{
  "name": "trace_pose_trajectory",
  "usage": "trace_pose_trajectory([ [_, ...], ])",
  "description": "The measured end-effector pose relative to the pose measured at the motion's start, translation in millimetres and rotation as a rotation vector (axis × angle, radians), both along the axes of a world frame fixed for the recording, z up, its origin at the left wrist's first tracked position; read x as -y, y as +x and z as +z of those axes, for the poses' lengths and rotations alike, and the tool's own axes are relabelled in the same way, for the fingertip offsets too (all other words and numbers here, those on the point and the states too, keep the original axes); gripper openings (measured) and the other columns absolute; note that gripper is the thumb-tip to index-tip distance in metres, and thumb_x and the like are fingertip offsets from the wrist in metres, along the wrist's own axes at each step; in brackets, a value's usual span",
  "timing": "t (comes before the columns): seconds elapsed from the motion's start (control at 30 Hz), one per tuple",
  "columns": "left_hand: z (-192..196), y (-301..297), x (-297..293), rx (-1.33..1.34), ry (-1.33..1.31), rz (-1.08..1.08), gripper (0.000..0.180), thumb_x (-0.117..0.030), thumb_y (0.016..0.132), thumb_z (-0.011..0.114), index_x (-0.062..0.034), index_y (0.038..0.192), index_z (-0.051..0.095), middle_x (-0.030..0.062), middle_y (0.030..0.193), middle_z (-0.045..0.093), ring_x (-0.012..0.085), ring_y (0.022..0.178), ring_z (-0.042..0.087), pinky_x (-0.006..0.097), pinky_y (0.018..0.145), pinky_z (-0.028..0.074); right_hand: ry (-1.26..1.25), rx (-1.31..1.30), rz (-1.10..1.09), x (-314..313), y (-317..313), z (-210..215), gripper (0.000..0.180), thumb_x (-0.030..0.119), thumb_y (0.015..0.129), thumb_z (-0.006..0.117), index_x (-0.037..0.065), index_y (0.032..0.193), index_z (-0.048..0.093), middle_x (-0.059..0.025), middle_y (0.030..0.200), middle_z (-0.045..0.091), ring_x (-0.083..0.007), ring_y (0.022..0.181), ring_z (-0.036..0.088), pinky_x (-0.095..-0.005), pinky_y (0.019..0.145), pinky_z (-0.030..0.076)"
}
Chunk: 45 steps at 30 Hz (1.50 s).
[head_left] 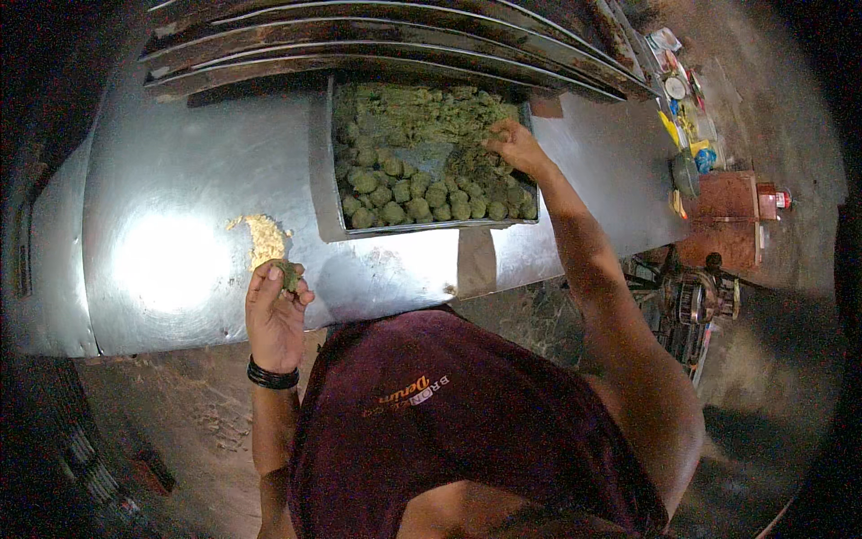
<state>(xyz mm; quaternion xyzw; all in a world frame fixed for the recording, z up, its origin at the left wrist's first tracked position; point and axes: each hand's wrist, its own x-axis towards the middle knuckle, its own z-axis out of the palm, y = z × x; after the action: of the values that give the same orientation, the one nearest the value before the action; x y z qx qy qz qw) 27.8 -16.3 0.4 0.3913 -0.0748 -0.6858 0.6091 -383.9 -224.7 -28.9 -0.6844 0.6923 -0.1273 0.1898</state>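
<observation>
Head view: tray (325,171) holds green balls (422,202), mash; right hand (514,148) digging mash; left hand (274,310) pinching green lump (288,274).

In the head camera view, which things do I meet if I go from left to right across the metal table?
Bright glare on the metal table → pale yellow crumb pile → left hand pinching a green dough piece → tray of green dough balls → right hand in the tray → clutter of small items.

Bench (180,180): broad bare metal left of the tray (323,162), broken only by a small crumb heap (262,238). Far edge closed off by stacked trays (359,45). Right end crowded by clutter (687,117).
</observation>
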Motion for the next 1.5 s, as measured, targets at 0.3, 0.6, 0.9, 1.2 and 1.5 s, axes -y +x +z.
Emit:
trace_pose_trajectory([
  [0.3,11.1,-76.1,-10.8,0.019,-0.084,-0.024,0.021,-0.021,0.087,0.054,-0.006,0.101,0.05,0.0067,0.093,0.054,0.0119,0.075,0.053,0.026,0.07,0.047,-0.059,-0.074,0.345,20.5,-30.7,9.2,0.034,0.029,0.069,0.061,0.006,0.094,0.063,-0.0192,0.087,0.063,-0.0306,0.083,0.061,-0.0385,0.076,0.047],
  [0.6,27.2,-164.5,-67.3,0.051,-0.011,0.259,0.021,-0.014,0.085,0.057,-0.0023,0.101,0.05,0.0124,0.091,0.058,0.0152,0.07,0.059,0.028,0.064,0.053,-0.011,0.292,0.201,30.4,-52.9,-6.0,0.045,0.043,0.076,0.06,0.0,0.09,0.064,-0.0159,0.074,0.061,-0.0221,0.07,0.06,-0.0332,0.067,0.048],
  [0.9,23.4,-193.0,-119.5,0.068,0.046,0.468,0.018,-0.019,0.087,0.053,-0.0066,0.1,0.051,0.0067,0.09,0.058,0.0134,0.075,0.058,0.026,0.066,0.051,0.394,0.964,0.15,36.1,-31.6,-4.4,0.031,0.039,0.084,0.055,0.008,0.078,0.057,-0.0019,0.078,0.059,-0.0123,0.059,0.048,-0.0282,0.047,0.035],
  [1.2,13.9,-170.8,-114.9,0.135,0.029,0.379,0.025,-0.021,0.087,0.054,-0.0062,0.107,0.051,0.0066,0.094,0.058,0.0139,0.08,0.057,0.026,0.068,0.047,0.326,1.007,-0.285,4.6,-18.4,11.0,0.033,0.042,0.078,0.063,0.011,0.077,0.052,-0.0023,0.069,0.05,-0.0107,0.055,0.045,-0.0252,0.045,0.033],
  [1.5,4.1,-91.5,-92.1,-0.007,0.034,0.184,0.021,-0.019,0.089,0.053,-0.0036,0.103,0.055,0.0082,0.096,0.057,0.0128,0.076,0.056,0.024,0.065,0.048,0.334,1.381,-0.263,-1.8,7.5,36.7,0.022,0.032,0.084,0.059,0.011,0.085,0.051,-0.0019,0.072,0.055,-0.0104,0.05,0.039,-0.0254,0.043,0.029],
])
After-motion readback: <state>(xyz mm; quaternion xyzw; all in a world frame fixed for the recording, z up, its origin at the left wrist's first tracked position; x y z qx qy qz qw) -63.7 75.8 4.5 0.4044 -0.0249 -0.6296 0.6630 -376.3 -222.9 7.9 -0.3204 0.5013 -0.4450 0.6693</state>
